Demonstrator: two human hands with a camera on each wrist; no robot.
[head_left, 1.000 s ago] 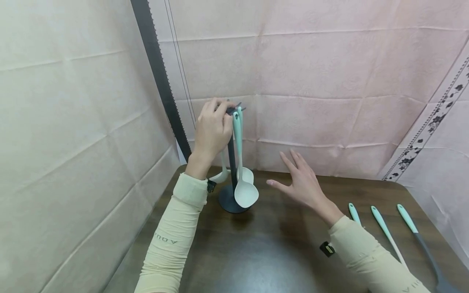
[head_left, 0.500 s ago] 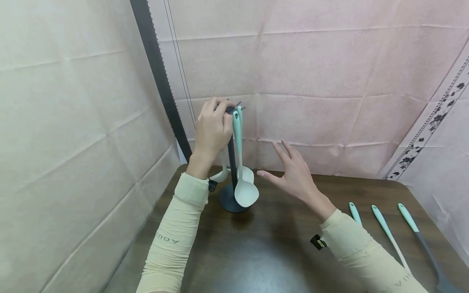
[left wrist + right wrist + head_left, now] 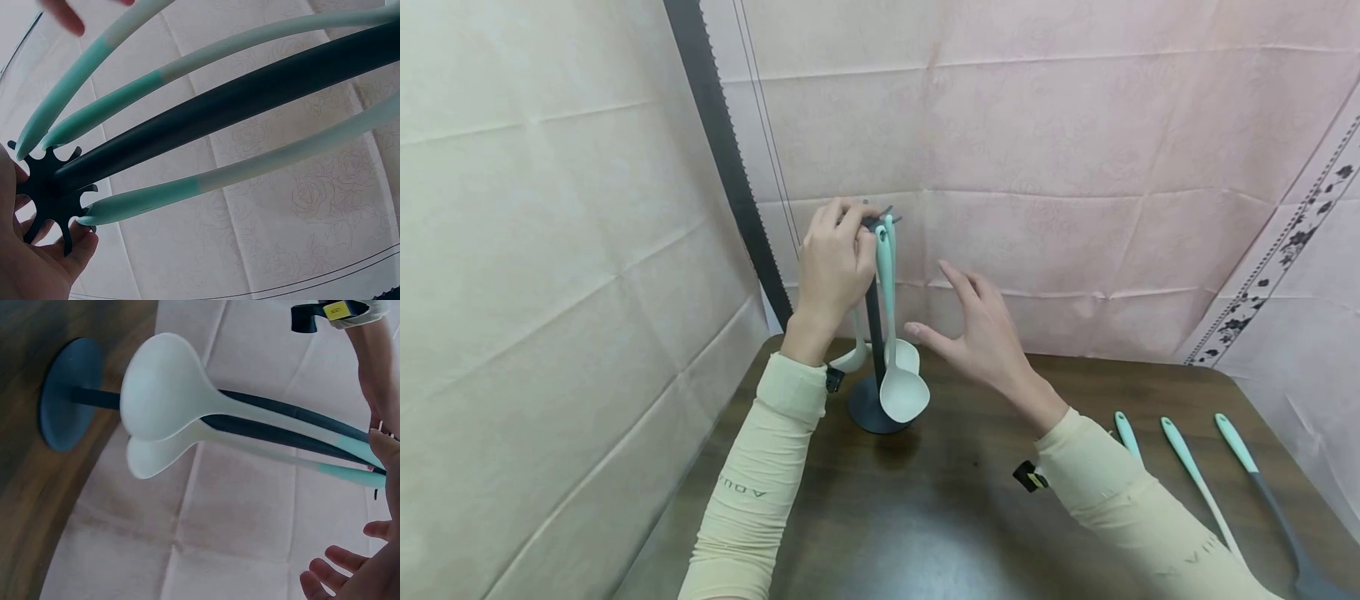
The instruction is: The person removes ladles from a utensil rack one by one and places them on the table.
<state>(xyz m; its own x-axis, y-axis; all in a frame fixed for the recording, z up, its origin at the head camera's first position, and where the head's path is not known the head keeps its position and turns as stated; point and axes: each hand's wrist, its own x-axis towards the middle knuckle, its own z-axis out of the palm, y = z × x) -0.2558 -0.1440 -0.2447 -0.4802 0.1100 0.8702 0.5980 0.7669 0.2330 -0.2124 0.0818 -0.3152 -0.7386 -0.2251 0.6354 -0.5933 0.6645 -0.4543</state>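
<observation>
My left hand [image 3: 835, 262] grips the top of a dark utensil stand [image 3: 872, 408]. In the left wrist view its fingers lie around the stand's hooked head [image 3: 45, 181]. From the hooks hang a ladle-like utensil with a pale bowl and mint handle [image 3: 904, 396], a second pale-bowled one [image 3: 907, 357] just behind it, and a third utensil [image 3: 852, 360] on the left, partly hidden by my left arm. My right hand [image 3: 981, 333] hovers right of the stand, fingers spread and holding nothing. The right wrist view shows the two bowls [image 3: 165, 387] close together.
On the right of the brown table [image 3: 940, 517] lie a mint handle [image 3: 1124, 433], a mint-and-white utensil [image 3: 1198, 479] and a dark utensil with mint handle end [image 3: 1270, 492]. My right sleeve partly covers them. Cloth-covered walls [image 3: 1037, 142] stand behind and at the left.
My right hand has moved left and a little upward, closer to the hanging utensils, with its fingers still apart. The left hand stays on the stand's top.
</observation>
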